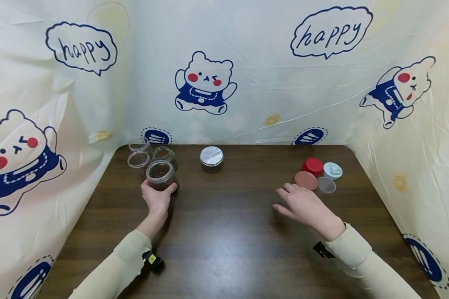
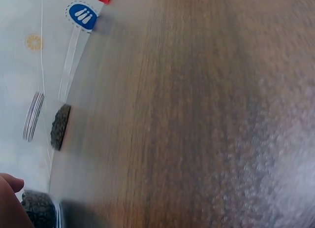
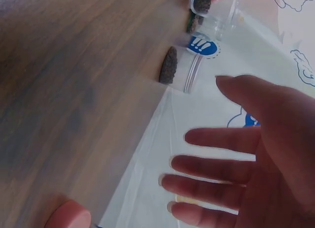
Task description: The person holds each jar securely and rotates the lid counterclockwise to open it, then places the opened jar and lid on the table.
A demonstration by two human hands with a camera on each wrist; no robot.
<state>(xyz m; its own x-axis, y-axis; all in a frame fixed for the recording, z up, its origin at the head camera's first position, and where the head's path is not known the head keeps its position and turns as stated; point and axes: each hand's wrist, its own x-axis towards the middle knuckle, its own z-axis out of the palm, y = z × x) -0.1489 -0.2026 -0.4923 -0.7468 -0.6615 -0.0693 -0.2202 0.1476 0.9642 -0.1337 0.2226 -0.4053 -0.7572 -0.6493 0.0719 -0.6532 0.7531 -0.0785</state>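
At the left of the table my left hand (image 1: 156, 201) grips a lidless clear jar (image 1: 161, 176) with dark bits inside, thumb on one side and fingers on the other. The left wrist view shows only part of that jar (image 2: 38, 208) and a finger. My right hand (image 1: 307, 209) is above the table with fingers extended, holding nothing; its spread fingers show in the right wrist view. Nearest to it is a pink lid (image 1: 305, 180), beside a red lid (image 1: 313, 166), a light blue lid (image 1: 332, 170) and a clear lid (image 1: 326, 185).
Behind the held jar stand three more lidless clear jars, one in front (image 1: 139, 160), one to the right (image 1: 164, 153), one at the back (image 1: 139, 144). A jar with a silvery lid (image 1: 211, 159) stands at the back middle. Printed cloth (image 1: 254, 95) hangs around the table (image 1: 217, 236).
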